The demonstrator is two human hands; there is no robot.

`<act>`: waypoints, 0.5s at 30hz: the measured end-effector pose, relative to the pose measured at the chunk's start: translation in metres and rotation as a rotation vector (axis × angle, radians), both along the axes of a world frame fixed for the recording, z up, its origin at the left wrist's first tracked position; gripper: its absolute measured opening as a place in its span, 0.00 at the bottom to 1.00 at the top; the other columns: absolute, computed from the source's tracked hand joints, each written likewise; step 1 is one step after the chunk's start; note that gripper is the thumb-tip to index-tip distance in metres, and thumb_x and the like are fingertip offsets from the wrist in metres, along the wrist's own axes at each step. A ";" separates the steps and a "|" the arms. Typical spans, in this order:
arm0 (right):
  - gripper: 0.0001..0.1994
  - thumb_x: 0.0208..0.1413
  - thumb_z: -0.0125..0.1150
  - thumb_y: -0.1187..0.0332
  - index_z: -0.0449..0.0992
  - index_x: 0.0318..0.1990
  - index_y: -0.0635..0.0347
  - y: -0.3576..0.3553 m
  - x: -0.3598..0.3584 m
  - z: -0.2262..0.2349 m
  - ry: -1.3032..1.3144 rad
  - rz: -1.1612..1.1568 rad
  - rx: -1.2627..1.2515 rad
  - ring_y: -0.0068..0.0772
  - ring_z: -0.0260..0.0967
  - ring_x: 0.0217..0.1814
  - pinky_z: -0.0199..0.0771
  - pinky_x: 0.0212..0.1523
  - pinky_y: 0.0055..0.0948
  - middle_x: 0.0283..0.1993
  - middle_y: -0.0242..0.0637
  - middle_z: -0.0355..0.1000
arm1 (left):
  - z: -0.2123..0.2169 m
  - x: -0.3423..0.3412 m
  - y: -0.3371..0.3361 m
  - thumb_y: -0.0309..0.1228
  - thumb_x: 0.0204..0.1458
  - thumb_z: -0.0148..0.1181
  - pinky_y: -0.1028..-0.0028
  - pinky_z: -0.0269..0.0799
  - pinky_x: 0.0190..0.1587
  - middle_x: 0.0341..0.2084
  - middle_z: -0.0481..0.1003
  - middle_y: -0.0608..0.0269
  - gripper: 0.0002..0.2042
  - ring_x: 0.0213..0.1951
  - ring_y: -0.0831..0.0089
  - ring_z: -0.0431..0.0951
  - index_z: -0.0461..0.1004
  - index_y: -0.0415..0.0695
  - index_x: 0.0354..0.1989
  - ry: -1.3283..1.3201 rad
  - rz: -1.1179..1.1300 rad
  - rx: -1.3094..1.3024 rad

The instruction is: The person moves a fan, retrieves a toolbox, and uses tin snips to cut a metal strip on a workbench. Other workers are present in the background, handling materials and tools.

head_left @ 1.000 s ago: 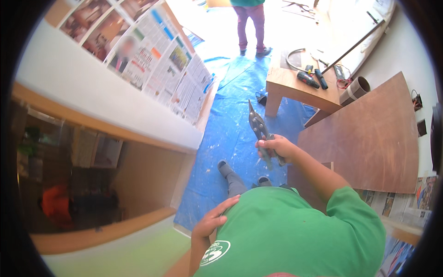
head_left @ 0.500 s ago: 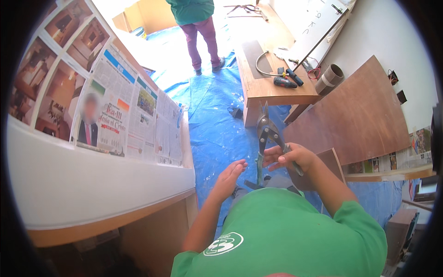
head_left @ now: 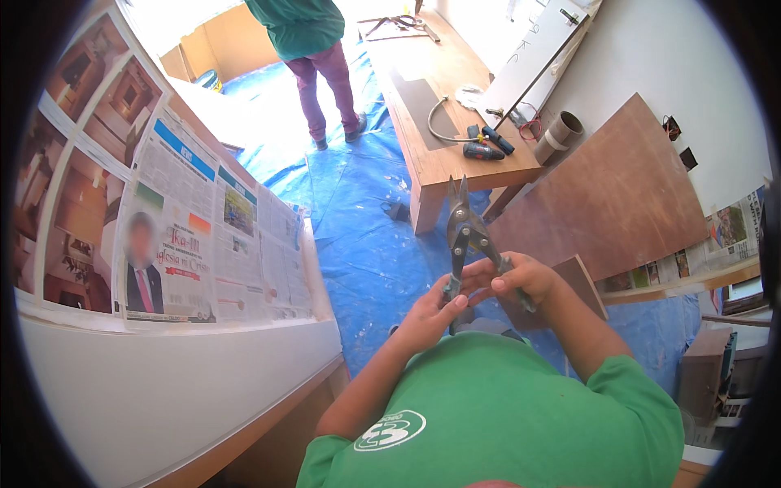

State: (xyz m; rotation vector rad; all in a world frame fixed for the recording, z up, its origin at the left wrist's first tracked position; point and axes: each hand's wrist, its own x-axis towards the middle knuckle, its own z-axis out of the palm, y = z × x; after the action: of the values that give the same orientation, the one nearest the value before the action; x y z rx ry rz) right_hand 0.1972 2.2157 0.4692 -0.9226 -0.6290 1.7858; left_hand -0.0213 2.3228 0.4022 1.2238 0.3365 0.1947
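Observation:
In front of my chest I hold a pair of tin snips [head_left: 461, 226], pointed blades away from me and slightly apart, the two handles spread. My left hand [head_left: 429, 313] is closed around the left handle. The right handle lies in my right hand [head_left: 521, 278], thumb over it and fingers reaching behind toward the left handle. Nothing is between the blades. Beyond the tips stands a wooden table [head_left: 443, 168] with a cordless drill [head_left: 484, 151], a second dark tool [head_left: 498, 140] and a flexible hose [head_left: 434, 128] on it.
A white counter [head_left: 163, 366] with newspaper [head_left: 183, 236] runs along my left. To the right lean a large brown sheet [head_left: 606, 191] and a smaller brown board [head_left: 561, 301]. A tube [head_left: 559, 137] stands behind the table. Another person [head_left: 317, 65] stands far ahead on a blue tarp [head_left: 350, 236].
My left hand has moved right and taken hold of the left handle, which it was apart from before. The view has turned slightly; the right hand keeps its grip.

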 end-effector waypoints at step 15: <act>0.37 0.52 0.72 0.63 0.66 0.66 0.76 0.084 0.108 -0.027 0.102 0.084 0.052 0.52 0.67 0.69 0.63 0.69 0.49 0.66 0.58 0.69 | -0.013 0.050 0.071 0.44 0.65 0.57 0.59 0.69 0.63 0.64 0.70 0.48 0.35 0.63 0.57 0.73 0.54 0.41 0.75 0.203 -0.051 0.165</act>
State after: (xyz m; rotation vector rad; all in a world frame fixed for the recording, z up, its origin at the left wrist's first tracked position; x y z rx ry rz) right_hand 0.3054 2.2993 0.4419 -0.7749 -0.6546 1.8699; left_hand 0.0284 2.3943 0.3888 1.4175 0.4715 0.0542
